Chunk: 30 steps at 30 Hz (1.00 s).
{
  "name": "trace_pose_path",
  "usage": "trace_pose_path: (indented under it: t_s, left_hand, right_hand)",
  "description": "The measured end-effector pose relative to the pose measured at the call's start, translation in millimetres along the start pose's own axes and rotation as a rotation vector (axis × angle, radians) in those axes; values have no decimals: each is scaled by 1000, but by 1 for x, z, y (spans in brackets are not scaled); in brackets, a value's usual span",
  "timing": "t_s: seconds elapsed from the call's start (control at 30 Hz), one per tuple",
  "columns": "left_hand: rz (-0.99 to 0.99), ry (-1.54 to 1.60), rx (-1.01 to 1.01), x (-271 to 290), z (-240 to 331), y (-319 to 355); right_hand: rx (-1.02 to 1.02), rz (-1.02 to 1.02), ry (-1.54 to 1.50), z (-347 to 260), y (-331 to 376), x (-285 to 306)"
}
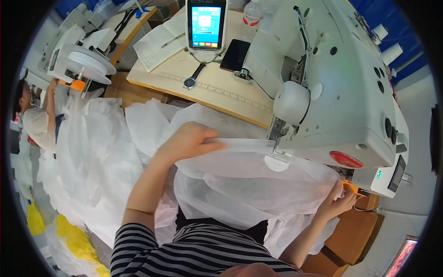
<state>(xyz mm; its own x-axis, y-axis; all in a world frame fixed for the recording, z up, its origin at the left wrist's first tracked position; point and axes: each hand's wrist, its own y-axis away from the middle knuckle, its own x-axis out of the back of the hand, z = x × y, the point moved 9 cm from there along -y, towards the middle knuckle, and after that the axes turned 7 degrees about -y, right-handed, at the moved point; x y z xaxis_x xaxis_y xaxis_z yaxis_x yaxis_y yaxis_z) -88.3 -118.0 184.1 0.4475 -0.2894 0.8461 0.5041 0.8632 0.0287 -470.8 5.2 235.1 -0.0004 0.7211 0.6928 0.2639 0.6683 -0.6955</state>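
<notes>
A length of sheer white fabric stretches across my lap and runs under the needle area of a large white sewing machine. Its upper edge is pinched by my left hand, closed, to the left of the presser foot. At the right, my right hand has its fingers curled on the fabric's other end, beside an orange part under the machine's head. A pale half-round plate lies just below the presser foot. Fabric partly hides the fingertips of both hands.
On the wooden tabletop are a lit control screen, open notebook, wristwatch, phone and water bottle. White fabric heaps fill the left. Another person works at a second machine.
</notes>
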Motion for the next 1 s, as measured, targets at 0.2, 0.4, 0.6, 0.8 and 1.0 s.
trace_pose_path:
  t_s: [0.2, 0.4, 0.6, 0.8, 1.0]
  left_hand:
    - [181, -281, 162, 42, -35, 59]
    - [107, -398, 678, -37, -101, 97]
    - [317, -370, 808, -19, -131, 108]
    - [1034, -293, 275, 78, -89, 157]
    - [755, -475, 198, 80, -58, 130]
  right_hand:
    - [152, -193, -366, -93, -19, -33]
    - [31, -393, -458, -80, -4, -80]
    - [70, -356, -384, -80, 0, -63]
    - [-60, -336, -588, -77, 9, -67]
    - [-328, -494, -932, -75, 13, -81]
